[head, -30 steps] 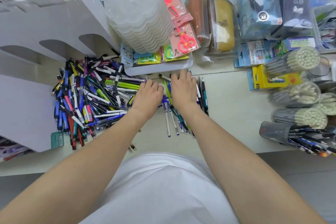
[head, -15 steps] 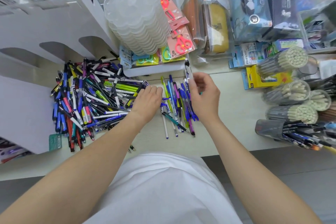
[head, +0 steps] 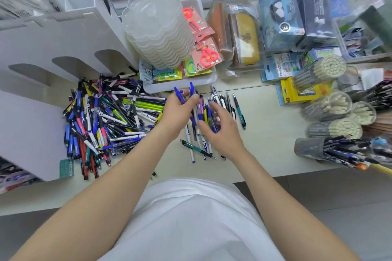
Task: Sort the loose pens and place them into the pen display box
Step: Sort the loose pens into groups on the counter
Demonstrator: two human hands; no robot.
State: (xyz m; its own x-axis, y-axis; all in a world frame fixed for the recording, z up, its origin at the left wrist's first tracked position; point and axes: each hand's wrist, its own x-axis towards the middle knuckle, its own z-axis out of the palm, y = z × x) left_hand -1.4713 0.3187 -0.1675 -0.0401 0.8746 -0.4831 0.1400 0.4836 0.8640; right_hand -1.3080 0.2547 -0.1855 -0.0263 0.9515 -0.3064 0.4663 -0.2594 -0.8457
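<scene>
Gripping blue pens [head: 191, 91] in left hand [head: 179, 113]. With right hand [head: 220, 133] fingers spread, empty, pick matching pens [head: 209, 112] off worktop [head: 271, 133]; align tips.

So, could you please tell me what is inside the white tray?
A stack of clear containers sits in the tray, with carded scissors beside it. What lies under the stack is hidden.

Stacked clear trays [head: 157, 25]; packaged scissors [head: 209, 56]
</scene>
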